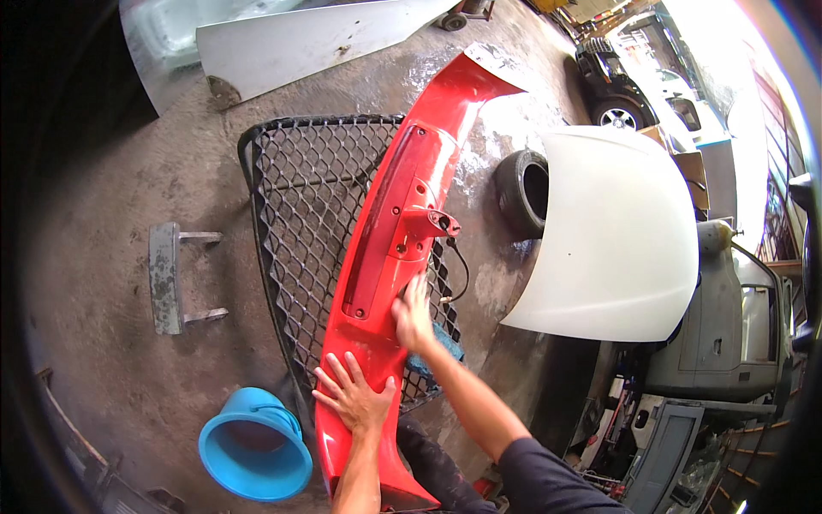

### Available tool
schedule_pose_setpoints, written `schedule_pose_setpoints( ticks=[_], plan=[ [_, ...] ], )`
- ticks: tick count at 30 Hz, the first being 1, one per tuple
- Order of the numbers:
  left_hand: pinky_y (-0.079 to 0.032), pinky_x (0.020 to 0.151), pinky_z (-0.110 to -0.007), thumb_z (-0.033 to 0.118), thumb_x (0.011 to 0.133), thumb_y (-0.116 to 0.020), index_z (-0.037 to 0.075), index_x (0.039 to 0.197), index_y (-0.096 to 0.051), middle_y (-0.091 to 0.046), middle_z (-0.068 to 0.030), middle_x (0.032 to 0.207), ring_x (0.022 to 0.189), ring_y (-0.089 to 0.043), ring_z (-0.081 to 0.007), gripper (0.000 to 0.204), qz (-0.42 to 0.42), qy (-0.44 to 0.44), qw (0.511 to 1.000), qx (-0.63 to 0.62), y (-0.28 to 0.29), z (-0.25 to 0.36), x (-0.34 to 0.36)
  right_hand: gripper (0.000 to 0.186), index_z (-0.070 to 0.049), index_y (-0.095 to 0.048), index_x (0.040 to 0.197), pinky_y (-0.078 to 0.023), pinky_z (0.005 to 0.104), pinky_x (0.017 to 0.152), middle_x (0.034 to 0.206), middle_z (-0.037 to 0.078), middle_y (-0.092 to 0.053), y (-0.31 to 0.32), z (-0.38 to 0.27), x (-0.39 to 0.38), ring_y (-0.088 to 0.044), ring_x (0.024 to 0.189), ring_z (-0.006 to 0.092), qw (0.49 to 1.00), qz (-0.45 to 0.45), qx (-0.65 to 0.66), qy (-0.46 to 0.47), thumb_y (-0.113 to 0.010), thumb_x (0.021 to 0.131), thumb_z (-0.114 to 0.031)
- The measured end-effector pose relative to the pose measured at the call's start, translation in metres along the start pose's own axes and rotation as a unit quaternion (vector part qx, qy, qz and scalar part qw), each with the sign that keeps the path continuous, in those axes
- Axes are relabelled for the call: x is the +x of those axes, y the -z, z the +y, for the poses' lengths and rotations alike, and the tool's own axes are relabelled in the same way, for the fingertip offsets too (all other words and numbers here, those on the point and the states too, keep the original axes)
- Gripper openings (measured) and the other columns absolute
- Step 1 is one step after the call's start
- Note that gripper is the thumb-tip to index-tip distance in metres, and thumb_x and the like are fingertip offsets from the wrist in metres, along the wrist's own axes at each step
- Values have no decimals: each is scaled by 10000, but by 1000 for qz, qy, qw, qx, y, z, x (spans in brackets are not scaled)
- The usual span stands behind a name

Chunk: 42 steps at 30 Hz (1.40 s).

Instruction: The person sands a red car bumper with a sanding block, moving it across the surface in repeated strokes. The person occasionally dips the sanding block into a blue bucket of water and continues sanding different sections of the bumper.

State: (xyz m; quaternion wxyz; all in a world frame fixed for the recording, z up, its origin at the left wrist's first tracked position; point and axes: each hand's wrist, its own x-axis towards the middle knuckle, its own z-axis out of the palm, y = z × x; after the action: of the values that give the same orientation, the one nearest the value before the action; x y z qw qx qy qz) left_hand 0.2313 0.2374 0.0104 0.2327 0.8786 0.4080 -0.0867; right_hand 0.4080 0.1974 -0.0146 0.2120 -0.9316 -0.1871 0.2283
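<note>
One red spoiler beneath both hands: left splayed flat, right's grip unclear.

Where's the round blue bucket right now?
In the head view, the round blue bucket is at lower left, just left of the near end of the long red panel.

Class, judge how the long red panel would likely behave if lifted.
The red panel seems stiff, overhanging the mesh frame without visible buckling. Its glossy surface may be slippery. Its dangling black cable would probably swing.
</note>
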Motion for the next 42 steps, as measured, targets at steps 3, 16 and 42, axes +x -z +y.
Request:
schedule_pose_setpoints(
  ticks=[3,16,42],
  plan=[
    [-126,1026,-711,577,646,-678,129,1486,-135,-106,-188,1536,1385,-93,-477,1096,10,-5,1000,-4,-1,0,0,695,59,-61,1447,-111,556,1113,1522,263,-8,1,-1,16,-18,1420,383,996,68,57,-14,-356,946,-321],
    [-156,1017,-713,587,648,-681,130,1489,-106,-104,-192,1535,1372,-130,-488,1116,16,-12,1000,-5,-1,-3,1,719,108,-83,1422,-100,575,1110,1493,327,-37,-15,-33,-9,-66,1394,464,994,19,-100,38,-418,907,-267],
    [-129,1034,-700,557,629,-702,134,1481,-141,-122,-188,1532,1378,-117,-479,1104,6,5,1000,-10,2,1,3,756,86,-102,1431,-116,543,1116,1504,291,-73,-11,-40,27,-93,1401,422,977,169,-49,-118,-374,952,-432]
  ],
)
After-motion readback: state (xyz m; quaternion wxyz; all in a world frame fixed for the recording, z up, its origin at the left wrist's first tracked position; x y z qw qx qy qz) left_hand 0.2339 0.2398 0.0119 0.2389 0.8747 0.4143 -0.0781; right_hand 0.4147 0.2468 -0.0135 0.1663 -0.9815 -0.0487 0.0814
